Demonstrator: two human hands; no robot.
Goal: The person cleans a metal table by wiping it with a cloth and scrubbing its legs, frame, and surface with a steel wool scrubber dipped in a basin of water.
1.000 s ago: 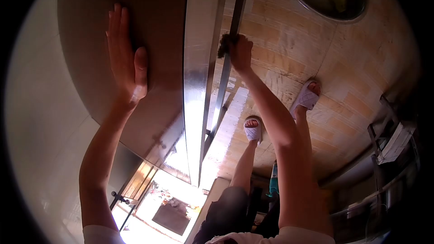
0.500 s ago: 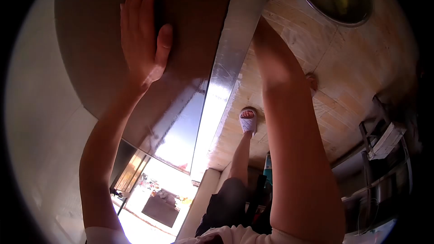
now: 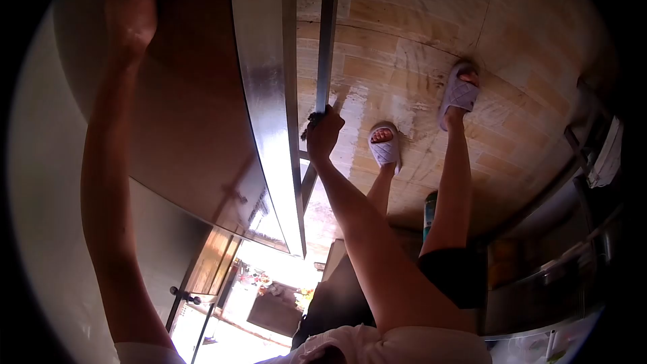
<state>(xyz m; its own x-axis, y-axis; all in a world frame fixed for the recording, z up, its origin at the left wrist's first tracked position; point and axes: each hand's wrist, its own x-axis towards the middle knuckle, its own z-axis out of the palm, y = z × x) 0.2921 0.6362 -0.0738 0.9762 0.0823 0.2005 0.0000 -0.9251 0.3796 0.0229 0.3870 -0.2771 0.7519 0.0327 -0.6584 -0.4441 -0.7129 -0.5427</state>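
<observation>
Hands [image 3: 325, 135] apart, metal edge [image 3: 265, 87] between, scourer [image 3: 311, 123], slippers [image 3: 460, 98]

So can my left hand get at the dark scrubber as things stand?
Probably not: the left hand is at the brown surface, with the metal edge between it and the dark scrubber.

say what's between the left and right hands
From the left hand to the right hand, the head view shows brown panel, metal strip, floor, then dark scrubber.

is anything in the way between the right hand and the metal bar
Only the dark scrubber, which the right hand holds at the metal bar. Nothing visible blocks the bar from there to the picture's top edge.
</observation>
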